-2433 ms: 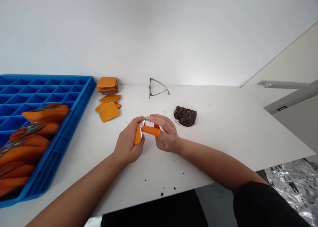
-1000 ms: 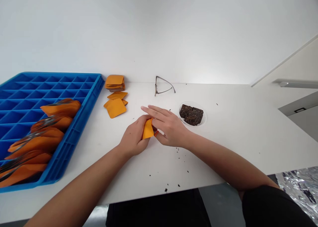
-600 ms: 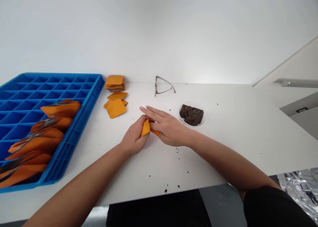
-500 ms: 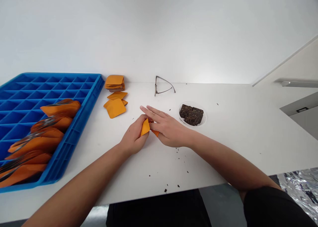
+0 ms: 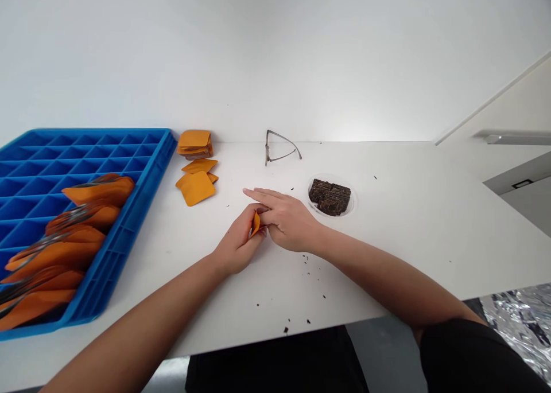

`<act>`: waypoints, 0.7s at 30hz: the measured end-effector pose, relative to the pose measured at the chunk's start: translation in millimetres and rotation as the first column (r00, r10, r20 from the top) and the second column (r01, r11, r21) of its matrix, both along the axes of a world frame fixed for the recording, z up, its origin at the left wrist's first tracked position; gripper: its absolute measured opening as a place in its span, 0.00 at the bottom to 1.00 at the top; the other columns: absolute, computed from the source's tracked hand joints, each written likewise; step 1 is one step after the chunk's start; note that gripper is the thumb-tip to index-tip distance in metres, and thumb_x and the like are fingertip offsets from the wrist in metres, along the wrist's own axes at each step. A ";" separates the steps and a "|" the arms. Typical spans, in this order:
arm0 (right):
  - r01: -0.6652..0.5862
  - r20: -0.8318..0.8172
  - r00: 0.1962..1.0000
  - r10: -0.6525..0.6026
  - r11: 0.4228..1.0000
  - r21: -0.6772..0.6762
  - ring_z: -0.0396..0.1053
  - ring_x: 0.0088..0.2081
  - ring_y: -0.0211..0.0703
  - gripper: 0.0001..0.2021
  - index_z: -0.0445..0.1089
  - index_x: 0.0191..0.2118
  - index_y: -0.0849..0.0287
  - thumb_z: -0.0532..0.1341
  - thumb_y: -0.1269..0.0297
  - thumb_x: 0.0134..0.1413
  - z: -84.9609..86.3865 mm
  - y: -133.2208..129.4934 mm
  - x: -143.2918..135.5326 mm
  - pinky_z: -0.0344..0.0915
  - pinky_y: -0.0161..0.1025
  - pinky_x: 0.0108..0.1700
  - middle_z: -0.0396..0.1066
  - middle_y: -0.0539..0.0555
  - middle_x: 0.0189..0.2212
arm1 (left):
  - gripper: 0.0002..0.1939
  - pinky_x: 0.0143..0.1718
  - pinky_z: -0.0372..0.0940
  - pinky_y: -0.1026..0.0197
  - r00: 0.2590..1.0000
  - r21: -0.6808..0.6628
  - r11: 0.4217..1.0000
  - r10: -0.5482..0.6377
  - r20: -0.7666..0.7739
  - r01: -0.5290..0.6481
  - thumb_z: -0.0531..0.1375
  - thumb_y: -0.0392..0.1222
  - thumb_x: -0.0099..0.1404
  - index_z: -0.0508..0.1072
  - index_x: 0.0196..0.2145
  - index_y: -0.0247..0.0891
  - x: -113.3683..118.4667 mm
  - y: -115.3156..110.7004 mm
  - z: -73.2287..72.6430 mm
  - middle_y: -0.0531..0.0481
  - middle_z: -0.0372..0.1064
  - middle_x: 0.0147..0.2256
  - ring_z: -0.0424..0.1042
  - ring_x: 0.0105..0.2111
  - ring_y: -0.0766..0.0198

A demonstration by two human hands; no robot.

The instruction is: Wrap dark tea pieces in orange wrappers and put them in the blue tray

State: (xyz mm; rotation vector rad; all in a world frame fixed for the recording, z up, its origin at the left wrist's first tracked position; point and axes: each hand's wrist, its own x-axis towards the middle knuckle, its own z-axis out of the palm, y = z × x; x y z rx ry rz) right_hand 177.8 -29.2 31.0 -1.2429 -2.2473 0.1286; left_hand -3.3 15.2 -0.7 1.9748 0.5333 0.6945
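Left hand (image 5: 241,241), closed, held an orange wrapper (image 5: 255,224) above the table (image 5: 379,238) — right hand (image 5: 293,221) touched it, fingers extended; grip undetermined. Dark pieces (image 5: 330,197) lay in a clear dish (image 5: 353,202) nearby.

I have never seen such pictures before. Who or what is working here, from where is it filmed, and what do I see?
There is no machine: these are a person's own hands. One camera, worn on the head, looks forward and down.

The left hand holds a small orange wrapper; the right hand reaches over to it, its fingers partly hiding it.

On the white table, at left, a blue divided tray carries orange bundles. Beside it lie orange squares, some stacked. Farther right are glasses and a round clear dish with dark, layered pieces.
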 end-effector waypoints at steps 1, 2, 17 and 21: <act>0.007 -0.003 1.000 -0.007 1.000 0.017 0.64 0.67 0.55 0.14 0.79 0.33 0.59 0.56 0.78 0.54 0.3 0.2 0.9 0.71 0.52 0.62 0.63 0.56 0.68 | 0.12 0.41 0.70 0.51 1.000 -0.021 1.000 -0.005 0.016 0.005 0.52 0.39 0.70 0.63 0.51 0.40 0.4 -0.2 0.3 0.46 0.68 0.41 0.70 0.42 0.56; 0.011 -0.008 1.000 -0.011 0.999 0.034 0.64 0.67 0.56 0.14 0.79 0.32 0.59 0.56 0.78 0.53 0.6 0.4 1.9 0.70 0.53 0.62 0.64 0.56 0.67 | 0.13 0.43 0.70 0.50 1.000 -0.046 0.999 -0.009 0.029 0.010 0.53 0.41 0.71 0.63 0.53 0.40 0.7 -0.4 0.7 0.45 0.68 0.43 0.70 0.44 0.55; 0.117 0.109 0.989 -0.102 0.982 -0.147 0.45 0.75 0.62 0.18 0.79 0.31 0.60 0.53 0.78 0.60 13.9 -1.2 2.6 0.62 0.64 0.67 0.51 0.57 0.73 | 0.29 0.62 0.60 0.43 0.997 0.011 0.999 -0.051 0.058 0.050 0.52 0.55 0.77 0.53 0.69 0.43 -0.8 4.4 -5.3 0.38 0.59 0.65 0.63 0.61 0.50; 0.126 0.159 0.982 -0.101 0.979 -0.160 0.41 0.76 0.62 0.18 0.80 0.33 0.61 0.52 0.79 0.61 18.5 -3.4 0.5 0.59 0.66 0.68 0.48 0.62 0.74 | 0.29 0.60 0.60 0.44 0.999 0.055 0.998 -0.009 0.034 0.007 0.50 0.57 0.77 0.55 0.68 0.40 -0.2 4.4 -5.2 0.36 0.62 0.63 0.66 0.57 0.50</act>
